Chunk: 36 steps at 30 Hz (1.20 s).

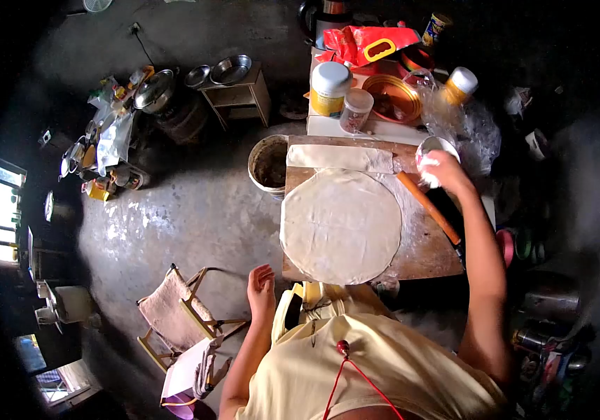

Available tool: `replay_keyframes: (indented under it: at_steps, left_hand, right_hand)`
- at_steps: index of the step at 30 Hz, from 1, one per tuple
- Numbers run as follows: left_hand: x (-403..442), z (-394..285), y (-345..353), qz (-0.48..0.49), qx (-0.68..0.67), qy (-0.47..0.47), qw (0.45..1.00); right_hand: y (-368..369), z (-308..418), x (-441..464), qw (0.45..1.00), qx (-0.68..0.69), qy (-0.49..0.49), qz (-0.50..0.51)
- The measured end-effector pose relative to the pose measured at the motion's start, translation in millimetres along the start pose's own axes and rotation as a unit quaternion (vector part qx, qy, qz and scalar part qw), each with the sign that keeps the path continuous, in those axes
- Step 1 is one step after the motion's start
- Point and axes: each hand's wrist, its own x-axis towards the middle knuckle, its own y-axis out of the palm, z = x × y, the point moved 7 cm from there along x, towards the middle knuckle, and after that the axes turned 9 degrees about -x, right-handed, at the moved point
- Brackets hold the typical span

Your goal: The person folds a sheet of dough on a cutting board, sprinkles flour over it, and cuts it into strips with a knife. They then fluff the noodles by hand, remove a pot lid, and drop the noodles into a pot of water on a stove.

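Note:
A large round sheet of rolled-out dough [342, 227] lies flat on the floured wooden board [429, 248]. Behind it, along the board's far edge, is a folded strip of dough [340, 159]. My right hand [444, 170] reaches into a small white bowl [434, 145] at the far right corner, its fingers curled into white flour; the fingertips are partly hidden. A rolling pin [429, 208] rests slantwise on the board, between the round dough and my right arm. My left hand [261, 281] hangs empty left of the board's near edge, fingers extended and touching nothing.
Beyond the board, a white-topped table holds a lidded tub [330, 89], a clear jar [356, 110], an orange bowl [393, 98] and a red bag [366, 43]. A bucket [269, 164] stands at the board's left. A folding chair [177, 308] is on the floor at left.

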Motion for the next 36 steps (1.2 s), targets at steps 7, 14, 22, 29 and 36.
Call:
replay_keyframes:
  at_steps: [7, 14, 22, 29, 36]
  left_hand:
    - [15, -2, 33, 0.081, -0.049, -0.085, 0.992]
    - [51, 5, 34, 0.121, -0.038, -0.087, 0.988]
    - [94, -7, 67, 0.199, -0.121, -0.157, 0.96]
    - [108, -1, 69, 0.202, -0.124, -0.142, 0.961]
    - [118, -12, 71, 0.152, -0.131, -0.111, 0.973]
  right_hand:
    - [85, 84, -1, 0.99, -0.041, -0.137, 0.018]
    - [122, 112, -27, 0.985, -0.046, -0.1, 0.133]
    - [168, 119, -39, 0.993, 0.038, -0.027, 0.105]
    - [187, 77, -93, 0.988, -0.124, -0.031, 0.088]
    - [201, 162, -93, 0.97, 0.017, -0.24, -0.025]
